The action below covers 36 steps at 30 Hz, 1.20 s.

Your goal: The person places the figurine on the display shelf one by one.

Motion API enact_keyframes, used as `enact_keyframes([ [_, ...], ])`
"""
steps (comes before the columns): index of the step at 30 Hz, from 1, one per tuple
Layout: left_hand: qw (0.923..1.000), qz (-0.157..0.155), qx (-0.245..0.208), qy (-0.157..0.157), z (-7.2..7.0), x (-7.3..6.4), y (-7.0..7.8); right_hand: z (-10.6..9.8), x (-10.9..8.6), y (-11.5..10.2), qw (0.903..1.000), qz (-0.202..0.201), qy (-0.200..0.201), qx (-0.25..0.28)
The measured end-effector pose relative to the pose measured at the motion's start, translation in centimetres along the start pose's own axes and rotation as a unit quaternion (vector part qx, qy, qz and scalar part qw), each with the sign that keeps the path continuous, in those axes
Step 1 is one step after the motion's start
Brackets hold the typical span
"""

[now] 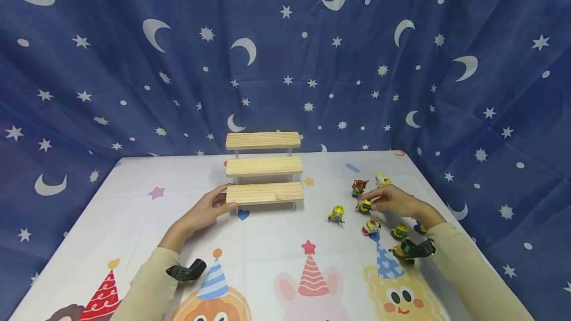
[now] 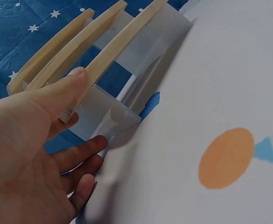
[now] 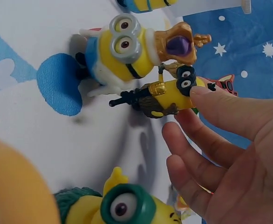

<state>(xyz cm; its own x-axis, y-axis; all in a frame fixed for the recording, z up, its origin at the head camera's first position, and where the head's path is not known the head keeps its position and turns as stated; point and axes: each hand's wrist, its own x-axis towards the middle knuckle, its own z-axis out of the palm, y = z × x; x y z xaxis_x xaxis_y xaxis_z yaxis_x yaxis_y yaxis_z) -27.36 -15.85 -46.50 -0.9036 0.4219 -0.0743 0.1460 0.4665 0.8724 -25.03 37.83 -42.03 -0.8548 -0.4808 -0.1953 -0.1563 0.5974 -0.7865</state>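
A three-tier display stand with pale wooden boards and clear supports stands at the back middle of the table. My left hand grips the left end of its lowest board, the thumb lying along the board's edge in the left wrist view; the other fingers are near the clear support. Over on the right, my right hand pinches a small yellow Minion figurine with a black mask and brown outfit by its head. Close beside it, a Minion figurine with a gold crown stands on the cloth.
Around my right hand are a red figurine, a yellow figurine, a green-goggled Minion and a Minion under my wrist. Another Minion stands nearer the stand. A blue starry curtain rises behind the table.
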Motion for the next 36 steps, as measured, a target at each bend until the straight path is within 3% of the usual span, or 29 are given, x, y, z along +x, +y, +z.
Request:
enact_keyframes([
  [21, 0.9998, -0.016, 0.001, 0.01, 0.2, 0.0, -0.3, -0.1, 0.8, 0.2, 0.9994, 0.015, -0.019, -0.023],
  [28, 0.9998, -0.02, -0.005, 0.004, 0.3, -0.2, -0.5, -0.5, 0.3, 0.2, 0.9995, 0.017, -0.024, 0.011],
  [33, 0.9998, -0.015, -0.013, 0.01, 0.1, -0.1, -0.5, -1.3, -0.4, 0.0, 0.9991, -0.022, -0.015, 0.034],
  [36, 0.9997, -0.014, -0.018, 0.011, 0.1, 0.0, -0.5, -1.7, -0.6, -0.6, 0.9985, -0.016, -0.005, 0.052],
])
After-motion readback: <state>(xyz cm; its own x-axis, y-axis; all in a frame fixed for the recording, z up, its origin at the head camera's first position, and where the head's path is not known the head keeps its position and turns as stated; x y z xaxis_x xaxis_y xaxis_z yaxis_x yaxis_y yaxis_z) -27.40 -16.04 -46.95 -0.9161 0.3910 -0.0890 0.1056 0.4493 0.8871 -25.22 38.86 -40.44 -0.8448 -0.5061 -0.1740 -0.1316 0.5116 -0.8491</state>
